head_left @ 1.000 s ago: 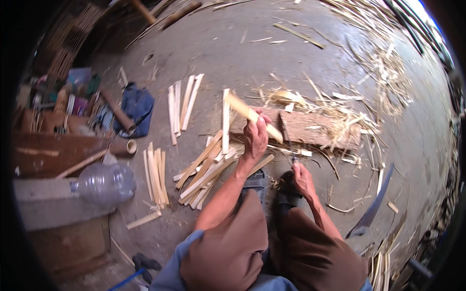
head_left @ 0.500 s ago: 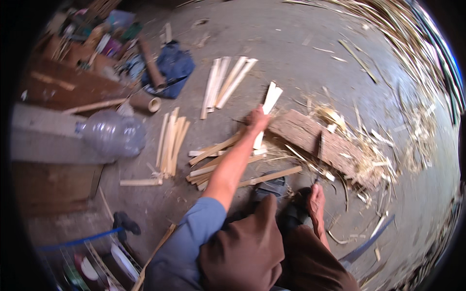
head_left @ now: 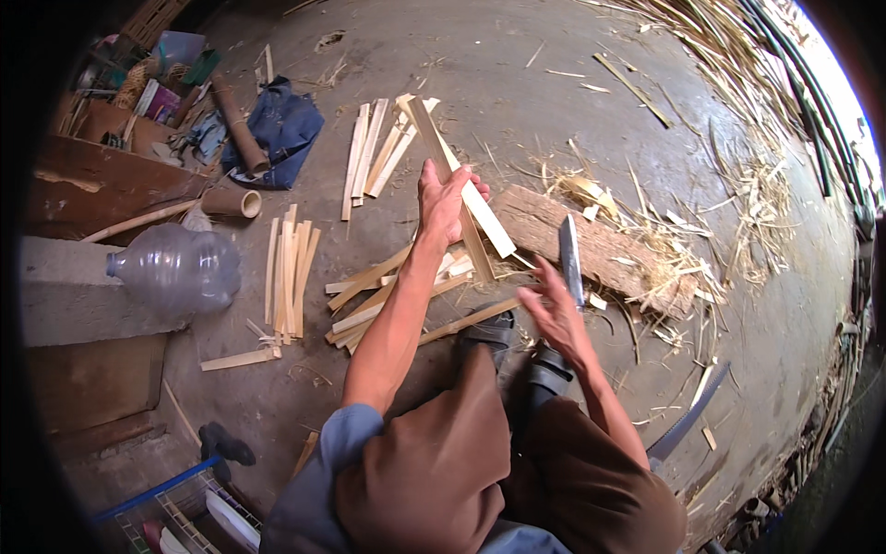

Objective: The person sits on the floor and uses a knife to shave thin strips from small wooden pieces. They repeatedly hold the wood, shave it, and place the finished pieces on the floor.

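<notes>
My left hand [head_left: 448, 198] is closed around a few flat pale wooden strips [head_left: 492, 227], which look like split bamboo. They slant from upper left to lower right, one showing a browner face. Close to their lower ends is my right hand [head_left: 556, 312], its thumb and fingers spread apart. Just beyond it a knife [head_left: 570, 257] stands with its blade pointing up and away, against the near side of a rough wooden block [head_left: 604, 247]. The knife's handle is hidden behind my right hand. Below my left forearm lies a pile of similar strips [head_left: 367, 312].
Two more strip bundles lie left, a nearer one [head_left: 291, 268] and a farther one [head_left: 365, 152]. Shavings [head_left: 678, 268] litter the block's right end. A curved saw blade [head_left: 688, 420] rests by my right leg. A plastic bottle [head_left: 180, 268] and a blue cloth [head_left: 286, 129] are at left.
My left hand has lifted the strips and turned them to slant the other way. My right hand has moved up and left toward them, its fingers opening from around the knife handle.
</notes>
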The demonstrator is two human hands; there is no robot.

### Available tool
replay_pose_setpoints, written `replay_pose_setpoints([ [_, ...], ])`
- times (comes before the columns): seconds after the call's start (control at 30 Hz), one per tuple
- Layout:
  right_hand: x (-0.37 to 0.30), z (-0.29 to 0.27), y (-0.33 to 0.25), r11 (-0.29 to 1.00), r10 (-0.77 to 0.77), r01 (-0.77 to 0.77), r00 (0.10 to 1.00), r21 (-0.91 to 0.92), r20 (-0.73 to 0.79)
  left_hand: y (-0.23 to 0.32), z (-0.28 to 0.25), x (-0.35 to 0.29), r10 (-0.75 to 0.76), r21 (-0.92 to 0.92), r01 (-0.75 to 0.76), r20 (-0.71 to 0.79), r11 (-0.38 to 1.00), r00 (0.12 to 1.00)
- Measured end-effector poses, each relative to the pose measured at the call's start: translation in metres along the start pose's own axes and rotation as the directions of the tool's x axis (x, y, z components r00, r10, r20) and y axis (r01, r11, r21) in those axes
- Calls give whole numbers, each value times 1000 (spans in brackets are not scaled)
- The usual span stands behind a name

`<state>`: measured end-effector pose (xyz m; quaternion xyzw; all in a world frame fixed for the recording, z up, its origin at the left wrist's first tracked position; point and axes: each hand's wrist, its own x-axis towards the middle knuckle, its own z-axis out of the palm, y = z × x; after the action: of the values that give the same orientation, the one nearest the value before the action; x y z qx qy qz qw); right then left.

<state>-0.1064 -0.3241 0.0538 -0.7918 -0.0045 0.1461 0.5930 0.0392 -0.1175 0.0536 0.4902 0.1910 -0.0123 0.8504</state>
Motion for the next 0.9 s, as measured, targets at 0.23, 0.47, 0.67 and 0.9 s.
replay_pose_setpoints([
  [0.23, -11, 65, -4, 905, 264, -358, 895, 227, 361, -12, -23, -17, 102, -40, -102, -5, 994, 995],
  [0.47, -68, 37, 49, 957, 258, -283, 928, 60, 269, 59, -258, -14, 398, 953, 209, -282, 218, 873],
  [0.67, -48, -12, 98, 966, 10, -89, 951, -243, -308, 85, -356, -69, 601, 860, 333, -38, -388, 799],
  [0.9, -47, -17, 147, 788, -17, -172, 954, -591, -300, -14, -270, -109, 483, 956, -294, 249, 18, 839],
])
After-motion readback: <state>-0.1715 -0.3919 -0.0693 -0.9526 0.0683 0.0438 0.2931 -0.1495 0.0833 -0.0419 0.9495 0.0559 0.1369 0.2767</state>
